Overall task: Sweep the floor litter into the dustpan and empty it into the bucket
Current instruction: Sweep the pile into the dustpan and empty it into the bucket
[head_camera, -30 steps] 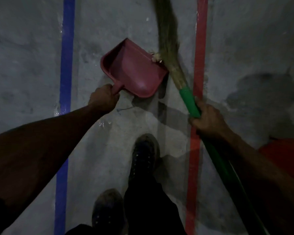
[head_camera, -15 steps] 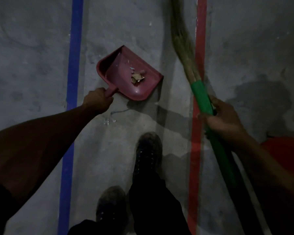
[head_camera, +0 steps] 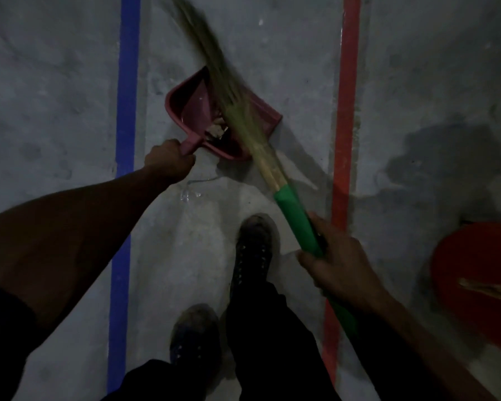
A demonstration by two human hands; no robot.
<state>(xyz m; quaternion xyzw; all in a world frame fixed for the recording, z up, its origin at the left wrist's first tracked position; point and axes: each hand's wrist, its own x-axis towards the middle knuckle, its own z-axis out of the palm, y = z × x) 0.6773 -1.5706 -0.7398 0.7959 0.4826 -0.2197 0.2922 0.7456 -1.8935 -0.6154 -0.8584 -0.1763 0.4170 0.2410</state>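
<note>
On the concrete floor (head_camera: 243,36) between the blue and red stripes, the bucket (head_camera: 475,273) waits at the far right, well apart from the dustpan (head_camera: 194,108), so litter could spill on the carry if the pan tips. The broom (head_camera: 243,123), half a second ago clear of the pan to its right, now lies blurred across it; a hard stroke could flick scraps out. The right hand (head_camera: 342,273) grips its green handle, the left hand (head_camera: 169,160) is curled round the pan's handle, and the litter (head_camera: 216,129) sits inside near the back.
</note>
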